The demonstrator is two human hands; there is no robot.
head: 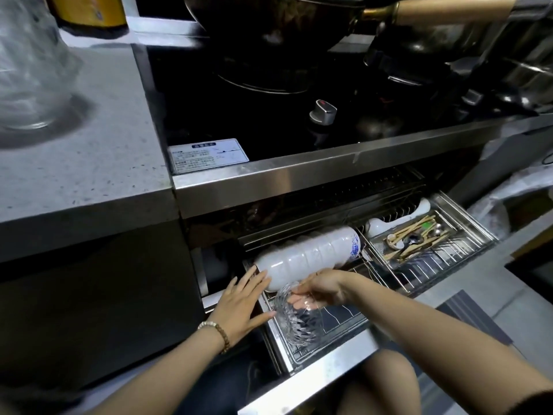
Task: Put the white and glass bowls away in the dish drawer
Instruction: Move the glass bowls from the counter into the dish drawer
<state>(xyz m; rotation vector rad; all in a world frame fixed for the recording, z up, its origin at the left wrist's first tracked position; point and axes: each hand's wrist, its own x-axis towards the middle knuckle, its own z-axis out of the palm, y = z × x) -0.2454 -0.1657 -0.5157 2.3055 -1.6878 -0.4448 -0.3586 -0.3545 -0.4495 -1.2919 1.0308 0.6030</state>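
Glass bowl (pixel 297 319) stood on edge in the dish drawer (pixel 329 363) against the white bowls (pixel 308 256), cutlery tray (pixel 419 235) further right; right hand (pixel 320 287) gripped its rim, left hand (pixel 239 307), fingers straight, touched the white bowls

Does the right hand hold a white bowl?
No, the right hand grips the glass bowl; the white bowls lie stacked on their sides in the dish drawer.

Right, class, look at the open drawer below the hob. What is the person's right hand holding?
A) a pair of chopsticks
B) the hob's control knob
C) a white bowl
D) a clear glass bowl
D: the right hand grips the rim of the glass bowl, which stands on edge in the dish drawer just in front of the row of white bowls.
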